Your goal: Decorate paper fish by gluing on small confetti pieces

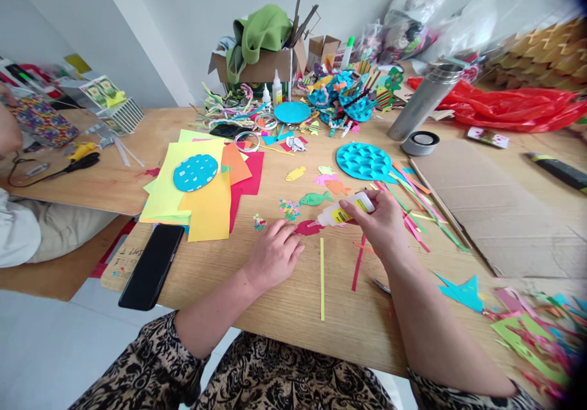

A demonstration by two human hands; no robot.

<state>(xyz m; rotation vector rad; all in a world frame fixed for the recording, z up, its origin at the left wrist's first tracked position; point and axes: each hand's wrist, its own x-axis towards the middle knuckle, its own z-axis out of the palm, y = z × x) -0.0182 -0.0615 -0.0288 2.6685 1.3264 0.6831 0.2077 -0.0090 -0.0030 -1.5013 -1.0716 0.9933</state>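
My right hand (383,220) is closed around a white glue bottle (343,211) with a yellow label. The bottle is tilted, its nozzle down at a red paper fish (309,227) on the table. My left hand (275,251) rests on the wood with its fingers stretched out, the tips by the red fish's left end. Just beyond lie a green paper fish (315,199), an orange one (337,186), a yellow one (296,173) and small heaps of colored paper bits (289,208). A yellow-green strip (321,278) and a red strip (358,263) lie nearer to me.
Colored paper sheets (208,214) and a black phone (151,266) lie left. A blue scalloped paper disc (363,161), a steel flask (426,101) and a cardboard sheet (509,208) are right. Paper scraps (532,336) cover the near right corner. Another person's arm (8,125) shows far left.
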